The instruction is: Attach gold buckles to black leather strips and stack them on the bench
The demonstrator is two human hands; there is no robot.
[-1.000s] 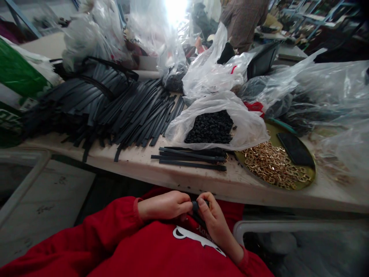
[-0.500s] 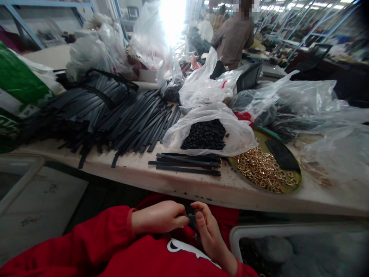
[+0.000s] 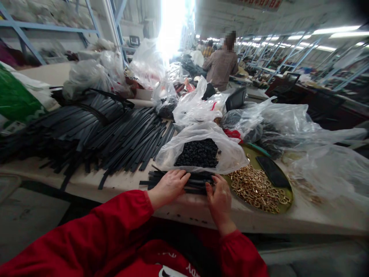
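- Pale worktop (image 3: 190, 209), front margin: passable sideways below both hands, just small dark crumbs (image 3: 200, 221).
- Between left hand (image 3: 170, 185) and right hand (image 3: 221, 201): low crosswise bundle of flat black strips (image 3: 198, 181).
- Straight behind: open translucent plastic bag (image 3: 233, 157) blocks.
- Left: bulky heap of long black strips (image 3: 129, 142), ends reaching the front edge.
- Right: round yellow-green tray (image 3: 253, 154) of gold metal links (image 3: 256, 190), near right hand.
- Back: crumpled clear bags (image 3: 294, 123).
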